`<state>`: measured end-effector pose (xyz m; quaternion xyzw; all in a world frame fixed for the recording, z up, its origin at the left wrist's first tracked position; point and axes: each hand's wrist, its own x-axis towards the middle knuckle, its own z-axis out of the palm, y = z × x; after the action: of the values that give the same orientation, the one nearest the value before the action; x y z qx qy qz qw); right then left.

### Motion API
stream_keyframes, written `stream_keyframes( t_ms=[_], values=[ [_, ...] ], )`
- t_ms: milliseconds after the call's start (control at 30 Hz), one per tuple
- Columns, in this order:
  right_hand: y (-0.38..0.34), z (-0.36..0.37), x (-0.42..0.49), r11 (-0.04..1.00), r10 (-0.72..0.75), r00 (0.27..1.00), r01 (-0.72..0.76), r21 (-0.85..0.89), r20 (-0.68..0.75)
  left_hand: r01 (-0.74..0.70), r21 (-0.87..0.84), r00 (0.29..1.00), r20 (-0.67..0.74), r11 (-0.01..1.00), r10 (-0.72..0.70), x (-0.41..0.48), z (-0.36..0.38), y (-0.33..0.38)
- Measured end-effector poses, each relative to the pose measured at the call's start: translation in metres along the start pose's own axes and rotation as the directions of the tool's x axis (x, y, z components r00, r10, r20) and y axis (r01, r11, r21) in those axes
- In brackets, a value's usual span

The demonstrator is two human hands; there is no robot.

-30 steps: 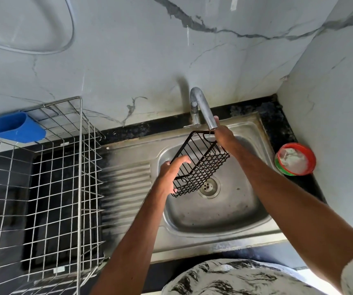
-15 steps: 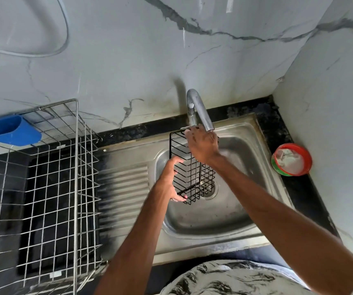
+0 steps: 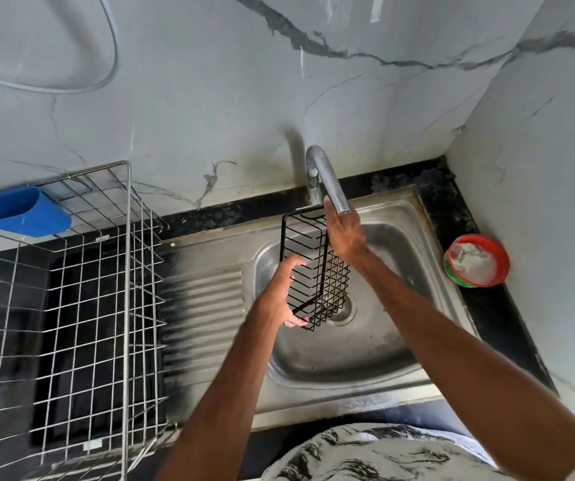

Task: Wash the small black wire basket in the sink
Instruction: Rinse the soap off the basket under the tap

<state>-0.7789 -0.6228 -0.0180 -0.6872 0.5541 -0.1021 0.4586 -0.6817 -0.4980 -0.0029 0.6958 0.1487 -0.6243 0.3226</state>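
The tap (image 3: 327,182) overhangs the sink's (image 3: 348,366) back; wire rack (image 3: 129,307) walls the left; front open.

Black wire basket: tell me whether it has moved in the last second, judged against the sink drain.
Yes. The black wire basket has swung from a slant to standing on end, and its lower end now overlaps the drain.

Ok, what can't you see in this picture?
Head view:
- Tap water: too faint to tell if it runs.
- Right hand: its own back hides whether it grips the black wire basket.
- Drain: partly behind the basket.
- Red bowl: white contents too blurred to name.
- Silver rack: cut off by the left and bottom edges.
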Motion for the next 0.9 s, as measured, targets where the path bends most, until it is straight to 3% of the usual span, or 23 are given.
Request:
stream_keyframes(
  t_ms=[67, 200, 400, 900],
  values=[
    [0.002, -0.013, 0.010, 0.996, 0.093, 0.993, -0.093, 0.000, 0.079, -0.053, 0.086, 0.999, -0.004, 0.995, 0.054, -0.001, -0.004, -0.001],
    [0.003, -0.039, 0.019, 0.999, 0.034, 0.960, -0.027, -0.028, 0.279, -0.139, 0.147, 0.990, 0.022, 0.979, 0.137, -0.002, -0.014, 0.000],
    [0.013, -0.062, 0.019, 0.989, 0.136, 0.928, -0.148, 0.007, 0.348, -0.223, 0.212, 0.975, 0.038, 0.951, 0.220, -0.008, -0.020, 0.004],
    [0.023, -0.084, -0.008, 0.971, 0.092, 0.990, -0.112, 0.210, 0.106, -0.437, 0.213, 0.899, 0.083, 0.874, 0.430, 0.006, -0.021, 0.012]
  ],
)
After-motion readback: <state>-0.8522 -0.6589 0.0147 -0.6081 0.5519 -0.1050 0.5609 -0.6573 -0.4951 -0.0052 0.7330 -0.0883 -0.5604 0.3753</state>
